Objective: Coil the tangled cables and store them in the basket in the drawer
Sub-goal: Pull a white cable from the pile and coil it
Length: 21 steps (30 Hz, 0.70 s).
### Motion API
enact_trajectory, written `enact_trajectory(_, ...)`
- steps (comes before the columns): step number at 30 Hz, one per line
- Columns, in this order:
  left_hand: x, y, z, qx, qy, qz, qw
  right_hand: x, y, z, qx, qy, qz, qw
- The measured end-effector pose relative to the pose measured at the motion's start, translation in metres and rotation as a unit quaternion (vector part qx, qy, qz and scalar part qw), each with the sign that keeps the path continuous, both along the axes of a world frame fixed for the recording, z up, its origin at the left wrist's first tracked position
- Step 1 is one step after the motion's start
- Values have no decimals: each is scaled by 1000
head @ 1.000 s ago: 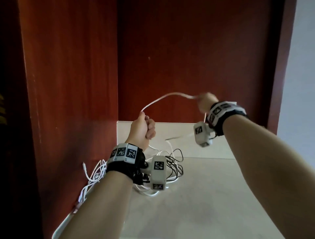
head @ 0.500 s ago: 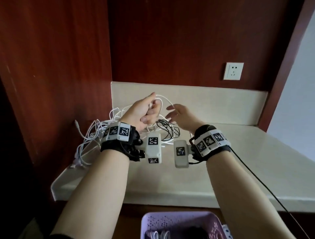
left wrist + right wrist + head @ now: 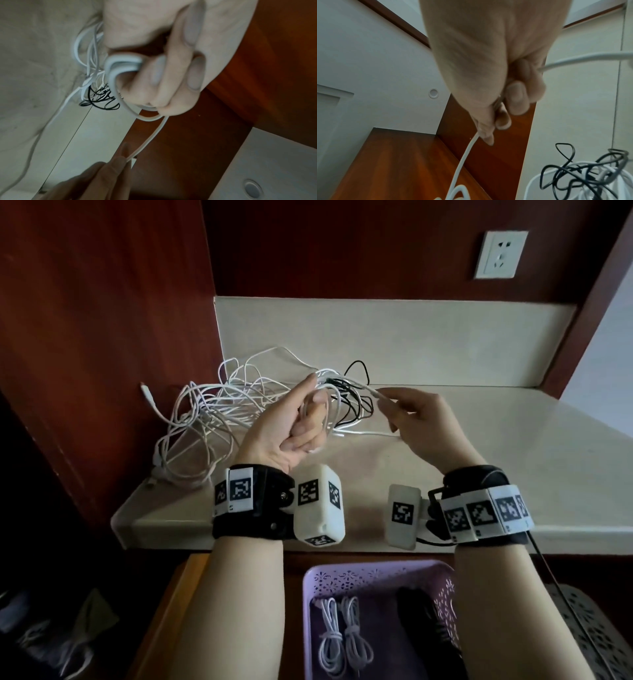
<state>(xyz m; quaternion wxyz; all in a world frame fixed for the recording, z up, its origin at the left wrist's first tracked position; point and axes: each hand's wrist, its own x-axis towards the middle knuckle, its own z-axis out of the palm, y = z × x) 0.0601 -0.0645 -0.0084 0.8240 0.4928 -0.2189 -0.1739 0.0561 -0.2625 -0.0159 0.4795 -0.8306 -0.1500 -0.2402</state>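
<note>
**Mid-coil, both hands on the white cable**

Head cam: my left hand [image 3: 294, 426] is curled round a few loops of white cable [image 3: 329, 409], held up over the counter [image 3: 479, 446]. My right hand [image 3: 421, 419] pinches the free run of that cable just beside it. The tangled pile [image 3: 219, 419] sits in the back-left corner, hard against the wooden side wall [image 3: 102, 337], with some strands at the counter's front edge. The right half of the counter is open room. Below, the lilac basket [image 3: 373, 577] sits in the open drawer with two coiled white cables [image 3: 342, 642] inside. A wall socket [image 3: 500, 254] is up on the back wall. No readable writing, only square markers on the wristbands.

Left wrist cam: fingers [image 3: 171, 75] wrapped round the loops [image 3: 123, 63]; the cable runs down to the other hand's fingertips [image 3: 118, 162].

Right wrist cam: thumb and fingers [image 3: 513, 97] clamped on the cable [image 3: 464, 155], black strands [image 3: 573, 170] below.
</note>
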Motion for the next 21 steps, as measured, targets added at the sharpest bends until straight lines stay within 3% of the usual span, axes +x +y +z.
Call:
enact_trajectory(4,-15,-5,-1,-57,-13,-4,998,0,0,0,62,-57,-54,995)
enact_trajectory(7,-22,-7,9,-131,-18,-6,991,2,11,-2,86,-53,-90,991)
enact_trajectory(11,-22,-2,15,-257,-57,63,963,-2,26,-4,-28,24,10,999)
enact_trajectory(15,-20,5,18,-254,-64,214,941,-4,30,-11,-132,171,172,961)
enact_trajectory(18,-19,11,19,-232,-88,293,923,-8,28,-8,-250,207,176,929)
enact_trajectory(21,-14,16,16,-129,-106,366,915,-13,19,-3,-299,237,184,906)
